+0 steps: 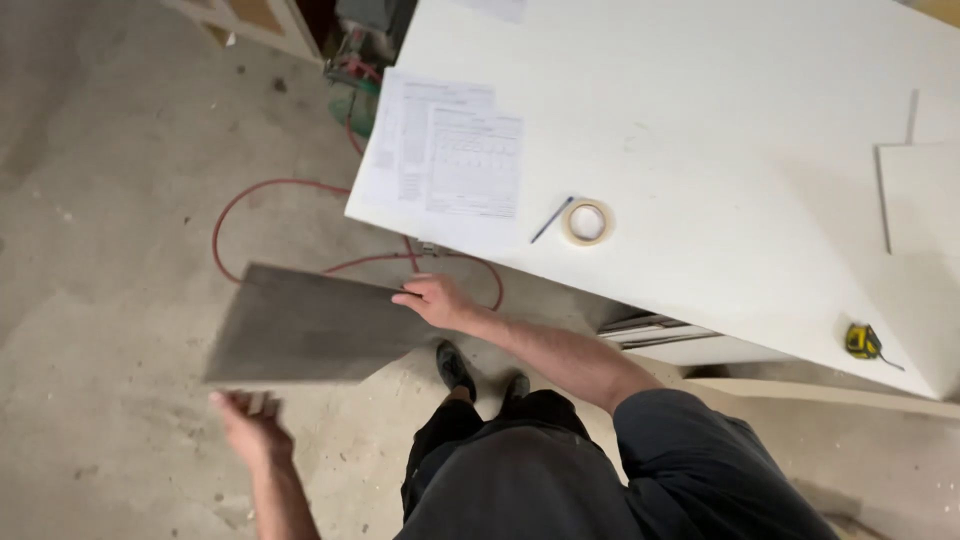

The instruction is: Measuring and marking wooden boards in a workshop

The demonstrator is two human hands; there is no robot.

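Observation:
I hold a flat grey-brown panel [305, 325] out in front of me, above the concrete floor and left of a white table. My right hand [432, 300] grips the panel's right edge near its far corner. My left hand [248, 425] is under the panel's near edge, fingers curled up against it; the hand is blurred. My dark trousers and two dark shoes [480, 375] show below the panel.
The white table [700, 150] carries printed paper sheets [445, 150], a pen [552, 219], a roll of tape [587, 222], a yellow tape measure [863, 341] and white boards [920, 195]. A red hose [262, 188] loops across the floor. Wooden frames [250, 20] stand at the top left.

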